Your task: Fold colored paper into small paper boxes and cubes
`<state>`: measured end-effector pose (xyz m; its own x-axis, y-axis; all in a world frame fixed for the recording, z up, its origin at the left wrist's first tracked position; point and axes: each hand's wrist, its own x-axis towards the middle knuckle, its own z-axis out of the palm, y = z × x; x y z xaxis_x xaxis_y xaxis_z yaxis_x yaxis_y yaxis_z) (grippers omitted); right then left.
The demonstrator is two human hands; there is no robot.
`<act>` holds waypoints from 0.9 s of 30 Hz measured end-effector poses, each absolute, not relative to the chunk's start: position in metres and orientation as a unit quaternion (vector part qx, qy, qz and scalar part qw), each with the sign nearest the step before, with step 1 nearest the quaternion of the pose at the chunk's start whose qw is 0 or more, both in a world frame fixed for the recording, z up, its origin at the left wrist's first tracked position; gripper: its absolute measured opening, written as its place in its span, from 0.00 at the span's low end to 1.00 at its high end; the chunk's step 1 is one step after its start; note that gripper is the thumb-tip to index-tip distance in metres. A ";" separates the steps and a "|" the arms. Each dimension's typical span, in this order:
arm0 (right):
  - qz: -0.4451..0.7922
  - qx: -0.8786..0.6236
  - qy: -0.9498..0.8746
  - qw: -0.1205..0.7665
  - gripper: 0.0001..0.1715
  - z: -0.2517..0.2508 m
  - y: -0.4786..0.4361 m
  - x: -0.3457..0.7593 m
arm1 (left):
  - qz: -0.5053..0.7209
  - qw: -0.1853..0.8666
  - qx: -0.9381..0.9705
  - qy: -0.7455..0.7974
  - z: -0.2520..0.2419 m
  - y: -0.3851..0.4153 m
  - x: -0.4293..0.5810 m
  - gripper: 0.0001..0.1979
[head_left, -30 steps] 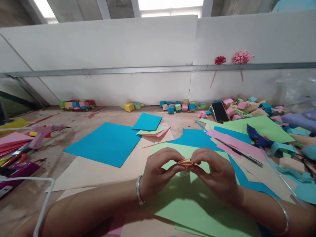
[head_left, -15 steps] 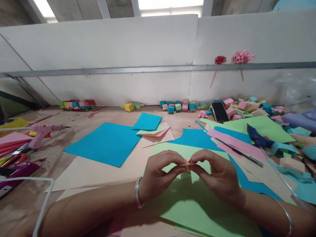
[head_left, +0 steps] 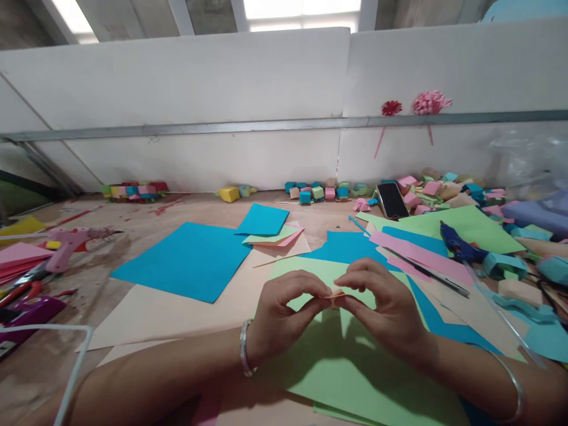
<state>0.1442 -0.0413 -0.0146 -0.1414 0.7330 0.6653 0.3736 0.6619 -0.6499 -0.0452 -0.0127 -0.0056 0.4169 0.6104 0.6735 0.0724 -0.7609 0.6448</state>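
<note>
Left hand and right hand pinch peach fold over green sheet. Blue sheet at 10 o'clock, glue gun at 2. Bare counter toward 11.

Left hand, right hand, both in pinch grip, meeting, forearms converging

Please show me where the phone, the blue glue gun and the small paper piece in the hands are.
Phone [head_left: 391, 200]: head view, middle of its dark screen.
Blue glue gun [head_left: 457, 248]: head view, on its body.
Paper piece [head_left: 336, 294]: head view, its visible folded edge.
</note>
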 end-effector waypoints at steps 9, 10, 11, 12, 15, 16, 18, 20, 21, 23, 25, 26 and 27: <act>0.171 -0.357 -0.744 0.539 0.06 -0.012 -0.042 0.145 | 0.497 0.261 0.805 0.194 -0.003 -0.012 -0.046 0.07; 0.169 -0.352 -0.747 0.538 0.06 -0.012 -0.042 0.146 | 0.497 0.258 0.806 0.192 -0.002 -0.012 -0.046 0.07; 0.168 -0.348 -0.751 0.536 0.06 -0.012 -0.042 0.146 | 0.497 0.254 0.808 0.190 -0.002 -0.012 -0.046 0.07; 0.167 -0.346 -0.755 0.532 0.06 -0.011 -0.041 0.146 | 0.497 0.250 0.809 0.190 -0.002 -0.012 -0.046 0.07; 0.164 -0.345 -0.765 0.519 0.04 -0.010 -0.041 0.146 | 0.497 0.240 0.812 0.190 -0.001 -0.011 -0.046 0.07; 0.162 -0.341 -0.769 0.515 0.03 -0.009 -0.042 0.146 | 0.497 0.238 0.813 0.191 -0.001 -0.011 -0.047 0.06; 0.152 -0.326 -0.781 0.511 0.03 -0.007 -0.043 0.146 | 0.495 0.233 0.816 0.187 0.000 -0.011 -0.047 0.06; 0.136 -0.308 -0.792 0.509 0.04 -0.004 -0.044 0.146 | 0.490 0.233 0.821 0.179 0.000 -0.011 -0.047 0.06; 0.127 -0.301 -0.797 0.508 0.05 -0.003 -0.045 0.146 | 0.485 0.234 0.825 0.172 0.000 -0.011 -0.047 0.05; 0.114 -0.293 -0.806 0.502 0.05 0.000 -0.046 0.146 | 0.476 0.237 0.834 0.150 0.001 -0.010 -0.047 0.05; 0.100 -0.285 -0.814 0.496 0.05 0.002 -0.047 0.146 | 0.465 0.235 0.845 0.119 0.003 -0.009 -0.048 0.05; 0.089 -0.282 -0.817 0.495 0.04 0.002 -0.047 0.147 | 0.459 0.231 0.851 0.105 0.004 -0.008 -0.049 0.05; 0.073 -0.279 -0.820 0.494 0.04 0.002 -0.047 0.147 | 0.455 0.223 0.857 0.098 0.006 -0.008 -0.050 0.06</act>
<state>0.1473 -0.0466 0.0017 -0.3553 0.5300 0.7700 0.3855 0.8335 -0.3958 -0.0495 -0.0081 0.0057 0.5669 0.3708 0.7356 -0.0351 -0.8813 0.4713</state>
